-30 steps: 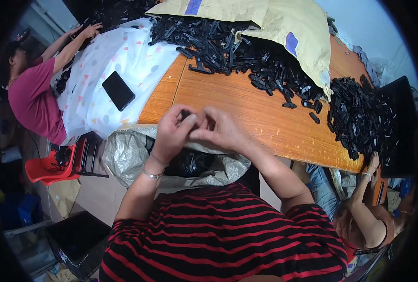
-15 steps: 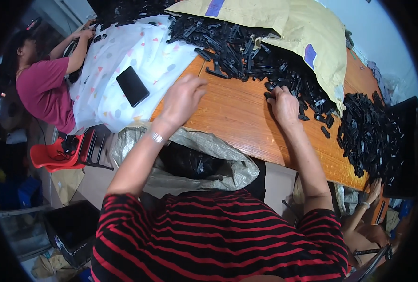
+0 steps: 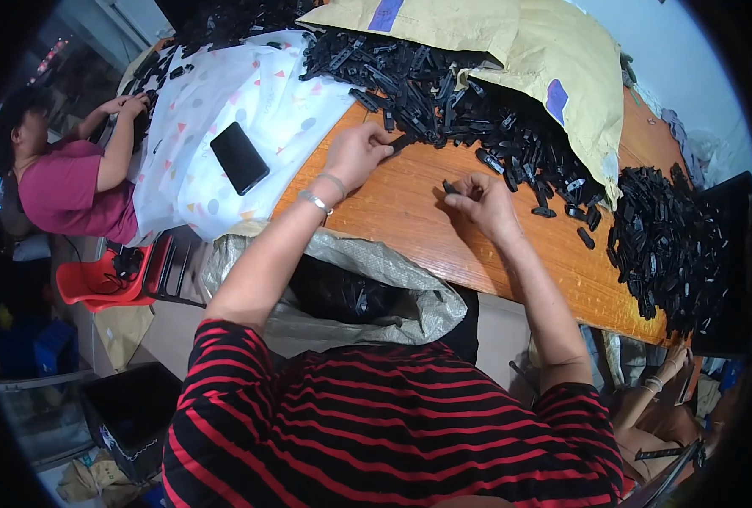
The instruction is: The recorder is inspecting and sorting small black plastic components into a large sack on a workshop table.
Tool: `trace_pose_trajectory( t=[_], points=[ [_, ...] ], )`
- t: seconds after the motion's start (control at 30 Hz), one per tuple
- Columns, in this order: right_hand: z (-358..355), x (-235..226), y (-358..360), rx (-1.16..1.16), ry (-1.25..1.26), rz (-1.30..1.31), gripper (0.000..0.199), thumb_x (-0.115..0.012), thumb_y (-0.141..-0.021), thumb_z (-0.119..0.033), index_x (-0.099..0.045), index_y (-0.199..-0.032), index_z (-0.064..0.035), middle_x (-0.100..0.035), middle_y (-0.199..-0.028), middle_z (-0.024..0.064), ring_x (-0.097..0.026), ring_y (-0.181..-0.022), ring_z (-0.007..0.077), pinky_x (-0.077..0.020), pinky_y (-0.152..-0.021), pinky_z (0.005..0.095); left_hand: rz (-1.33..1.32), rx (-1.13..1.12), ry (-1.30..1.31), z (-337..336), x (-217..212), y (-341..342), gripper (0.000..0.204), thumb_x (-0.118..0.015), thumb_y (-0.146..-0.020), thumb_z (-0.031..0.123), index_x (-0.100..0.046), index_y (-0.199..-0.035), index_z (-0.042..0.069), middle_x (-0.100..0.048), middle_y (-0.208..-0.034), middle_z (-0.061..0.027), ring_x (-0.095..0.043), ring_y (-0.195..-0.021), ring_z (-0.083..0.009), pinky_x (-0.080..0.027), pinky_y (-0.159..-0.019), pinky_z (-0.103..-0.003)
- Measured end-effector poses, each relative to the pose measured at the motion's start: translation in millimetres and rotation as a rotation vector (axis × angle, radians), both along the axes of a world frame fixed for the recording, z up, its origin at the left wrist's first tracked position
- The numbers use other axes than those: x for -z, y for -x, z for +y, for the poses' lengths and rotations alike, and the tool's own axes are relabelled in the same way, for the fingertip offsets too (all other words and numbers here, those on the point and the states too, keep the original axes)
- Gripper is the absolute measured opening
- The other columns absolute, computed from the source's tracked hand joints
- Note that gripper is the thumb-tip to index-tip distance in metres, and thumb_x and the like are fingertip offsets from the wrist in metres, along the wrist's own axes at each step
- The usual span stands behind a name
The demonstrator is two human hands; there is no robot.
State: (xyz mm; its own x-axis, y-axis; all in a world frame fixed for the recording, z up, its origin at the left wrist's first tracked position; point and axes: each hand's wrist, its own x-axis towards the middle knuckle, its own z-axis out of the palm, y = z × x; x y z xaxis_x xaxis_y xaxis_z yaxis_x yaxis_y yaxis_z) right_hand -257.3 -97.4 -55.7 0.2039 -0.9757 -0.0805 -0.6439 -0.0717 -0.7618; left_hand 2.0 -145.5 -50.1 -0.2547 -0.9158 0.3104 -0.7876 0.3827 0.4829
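Observation:
Between the thumb and fingers of my left hand (image 3: pixel 357 157) is a long black plastic part (image 3: pixel 401 142), its far end close to the pile's edge. My right hand (image 3: pixel 486 204) pinches a small black plastic piece (image 3: pixel 449 187) above the bare wood, nearer to me than the pile. The heap of black plastic parts (image 3: pixel 410 89) spreads over the far side of the wooden table (image 3: pixel 393 220). Several loose parts lie at its near right edge, beyond my right hand.
Brown paper sacks (image 3: pixel 562 51) cover part of the heap. A phone (image 3: pixel 239 158) lies on a patterned white sheet (image 3: pixel 194 127). An open woven sack (image 3: pixel 426 309) hangs at the table's front edge. More black parts (image 3: pixel 668 245) are piled right. Co-workers sit left (image 3: pixel 75 186) and lower right.
My left hand has moved right and away from me, and now grips a long part. My right hand has drawn back left from the pile with a small piece.

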Motion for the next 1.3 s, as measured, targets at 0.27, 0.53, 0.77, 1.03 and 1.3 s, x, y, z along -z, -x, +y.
trace_pose_trajectory(
  t=[0.27,0.53,0.77,1.03,1.3],
  points=[
    [10,-24,-57,0.048,-0.112,-0.723,0.021,-0.076,-0.08,-0.008,-0.061,-0.092,0.0012,-0.064,-0.081,0.0044,-0.061,-0.067,0.0085,-0.0493,-0.059,0.022,1.146,0.091,-0.702,71,-21,19,0.016,-0.065,-0.089,0.01,-0.059,-0.1,0.001,-0.064,-0.079,-0.0017,-0.06,-0.066,-0.0057,-0.042,-0.052,-0.017],
    [30,-35,-73,-0.024,0.108,-0.411,0.018,-0.069,-0.086,-0.005,-0.062,-0.101,0.0026,-0.066,-0.08,0.0044,-0.063,-0.069,0.0093,-0.0526,-0.063,0.0232,1.239,0.122,-0.497,96,-24,17,0.018,-0.058,-0.092,0.002,-0.058,-0.109,-0.005,-0.063,-0.097,-0.0042,-0.062,-0.086,-0.0088,-0.052,-0.074,-0.022],
    [29,-35,-70,-0.055,0.212,-0.488,0.021,-0.072,-0.083,-0.003,-0.064,-0.101,0.0025,-0.065,-0.084,0.004,-0.064,-0.072,0.0092,-0.0511,-0.064,0.022,1.206,0.108,-0.433,99,-27,18,0.031,-0.056,-0.093,0.002,-0.054,-0.124,-0.006,-0.063,-0.105,-0.0056,-0.06,-0.091,-0.0078,-0.051,-0.081,-0.022],
    [28,-40,-78,-0.058,0.367,-0.369,0.021,-0.078,-0.076,-0.003,-0.067,-0.093,0.0005,-0.063,-0.087,0.0037,-0.061,-0.071,0.0082,-0.0493,-0.062,0.0224,1.132,0.124,-0.377,99,-24,16,0.034,-0.056,-0.094,0.002,-0.052,-0.126,-0.006,-0.062,-0.107,-0.0054,-0.06,-0.095,-0.0081,-0.051,-0.083,-0.022],
    [40,-37,-92,-0.062,0.617,-0.188,0.02,-0.075,-0.069,0.002,-0.065,-0.086,-0.002,-0.058,-0.082,0.0084,-0.06,-0.067,0.0186,-0.0485,-0.058,0.029,1.15,0.027,-0.273,116,-30,30,0.037,-0.063,-0.089,0.002,-0.052,-0.123,-0.006,-0.063,-0.105,-0.0096,-0.061,-0.093,-0.0105,-0.051,-0.08,-0.025]
  ],
)
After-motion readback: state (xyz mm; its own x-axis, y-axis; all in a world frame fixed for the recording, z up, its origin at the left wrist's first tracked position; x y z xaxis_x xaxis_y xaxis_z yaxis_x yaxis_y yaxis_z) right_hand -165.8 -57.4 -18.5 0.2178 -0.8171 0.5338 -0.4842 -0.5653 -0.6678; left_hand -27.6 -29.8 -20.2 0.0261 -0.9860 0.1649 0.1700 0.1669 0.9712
